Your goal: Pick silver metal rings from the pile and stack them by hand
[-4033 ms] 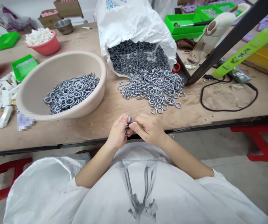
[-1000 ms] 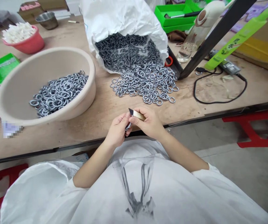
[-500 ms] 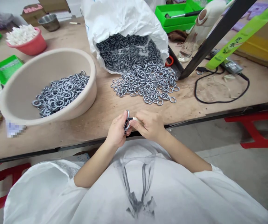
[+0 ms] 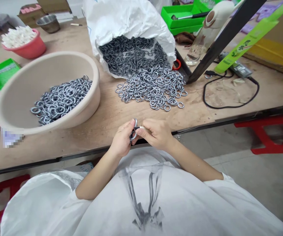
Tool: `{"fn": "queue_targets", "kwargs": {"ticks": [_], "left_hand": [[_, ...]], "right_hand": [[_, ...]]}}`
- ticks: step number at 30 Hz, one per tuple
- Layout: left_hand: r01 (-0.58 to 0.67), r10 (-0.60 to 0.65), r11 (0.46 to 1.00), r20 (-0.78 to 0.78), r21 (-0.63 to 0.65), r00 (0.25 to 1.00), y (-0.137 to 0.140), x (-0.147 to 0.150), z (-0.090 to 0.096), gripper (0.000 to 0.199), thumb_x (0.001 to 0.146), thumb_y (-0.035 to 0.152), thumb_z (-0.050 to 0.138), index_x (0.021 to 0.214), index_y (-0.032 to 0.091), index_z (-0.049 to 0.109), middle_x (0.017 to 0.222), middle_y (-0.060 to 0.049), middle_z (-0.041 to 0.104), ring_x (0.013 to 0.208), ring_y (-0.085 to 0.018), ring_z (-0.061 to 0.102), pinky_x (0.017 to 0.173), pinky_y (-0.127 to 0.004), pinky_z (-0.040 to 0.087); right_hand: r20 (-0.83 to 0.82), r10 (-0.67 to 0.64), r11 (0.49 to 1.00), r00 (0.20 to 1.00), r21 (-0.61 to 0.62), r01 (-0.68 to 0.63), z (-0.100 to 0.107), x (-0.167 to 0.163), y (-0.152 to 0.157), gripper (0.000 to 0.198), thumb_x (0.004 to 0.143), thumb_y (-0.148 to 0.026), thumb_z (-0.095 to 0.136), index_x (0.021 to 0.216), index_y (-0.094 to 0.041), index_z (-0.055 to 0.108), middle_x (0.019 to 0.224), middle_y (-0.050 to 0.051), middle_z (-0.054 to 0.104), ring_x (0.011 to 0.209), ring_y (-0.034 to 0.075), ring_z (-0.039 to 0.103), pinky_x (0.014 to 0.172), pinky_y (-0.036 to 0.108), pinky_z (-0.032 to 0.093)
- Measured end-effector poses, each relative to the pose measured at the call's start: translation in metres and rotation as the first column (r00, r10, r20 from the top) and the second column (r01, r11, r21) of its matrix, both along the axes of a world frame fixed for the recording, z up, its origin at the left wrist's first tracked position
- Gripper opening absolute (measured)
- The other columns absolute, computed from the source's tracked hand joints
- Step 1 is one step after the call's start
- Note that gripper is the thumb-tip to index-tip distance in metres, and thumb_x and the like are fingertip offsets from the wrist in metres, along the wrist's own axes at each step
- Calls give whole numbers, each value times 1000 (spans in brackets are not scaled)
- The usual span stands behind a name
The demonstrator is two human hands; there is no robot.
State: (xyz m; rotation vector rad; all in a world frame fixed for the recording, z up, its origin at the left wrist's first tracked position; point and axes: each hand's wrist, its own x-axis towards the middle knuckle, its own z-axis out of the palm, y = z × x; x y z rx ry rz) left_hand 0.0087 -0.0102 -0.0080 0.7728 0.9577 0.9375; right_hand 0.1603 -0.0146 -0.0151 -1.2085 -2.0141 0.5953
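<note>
Left hand (image 4: 121, 139): grasping metal rings (image 4: 135, 122), count unclear
Right hand (image 4: 158, 132): clenched on small knife (image 4: 141, 127); whether blade touches ring, can't tell
Rings' spot: between hands, near table (image 4: 102, 126) front edge
Knife risk: could skid off smooth curve into left hand
Ring risk: weak pinch could drop one

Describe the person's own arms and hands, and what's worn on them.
The left hand and right hand are bare, with no gloves or watch visible. Loose white sleeves leave the forearms uncovered. The white top has a dark grey ribbon-like print.
</note>
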Motion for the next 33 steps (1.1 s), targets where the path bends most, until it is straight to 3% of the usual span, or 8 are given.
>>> {"fn": "queue_targets", "kwargs": {"ticks": [5,8,14,17,20,24,28,33], "left_hand": [[189,-189,981,-3,-34,982,-7,-2,0,48,75,55,73,57,15,54,51,3,43,40,-5,35,38,-20,23],[161,-160,986,18,-53,987,-4,-6,-1,45,75,52,74,60,14,54,52,3,44,40,-5,37,39,-19,26],[-4,13,994,77,-109,997,18,-19,-1,31,70,30,75,96,17,63,61,6,50,44,-7,45,38,-17,35],[-55,68,986,81,-159,994,24,-23,-2,27,71,30,70,92,19,59,66,5,54,48,-9,52,36,-17,36],[-45,64,982,100,-185,993,24,-20,-5,32,74,43,72,80,18,53,67,4,54,49,-8,53,35,-17,35],[-45,46,999,33,-26,998,17,-5,-13,47,69,55,79,82,18,53,70,5,53,47,-6,49,36,-16,37],[-110,120,982,-59,151,991,11,3,-22,47,74,61,73,84,19,55,68,6,52,47,-5,46,39,-16,39],[-73,82,974,-34,216,996,8,-6,-23,43,84,59,65,74,19,52,60,5,47,44,-6,41,39,-18,32]], "right_hand": [[-173,-257,965,951,-97,243,-15,19,24,56,99,-61,33,62,-21,46,58,-2,43,59,14,42,58,27,30],[93,-421,905,902,-24,425,-20,34,43,45,97,-55,46,73,-20,59,70,2,56,68,18,51,62,29,31],[504,-428,872,750,13,489,-19,36,62,19,93,-33,58,97,-19,69,103,13,68,82,25,60,64,33,32],[348,-425,881,835,-53,470,-18,35,64,17,94,-30,55,91,-18,66,96,11,67,83,24,59,67,32,35],[-127,-292,932,948,-260,252,-14,27,57,30,94,-44,53,79,-19,58,75,3,59,72,17,53,63,28,36],[-612,-210,902,763,-422,-90,-7,-1,37,46,84,-66,59,77,-21,52,63,-4,46,58,11,43,53,25,34],[-684,-235,865,691,-471,-172,-3,-27,19,51,78,-72,62,78,-22,50,63,-5,46,51,9,40,47,24,33],[-585,-160,934,795,-351,-71,-2,-18,14,47,83,-68,59,82,-22,53,69,-3,51,63,12,47,59,26,39]]}}
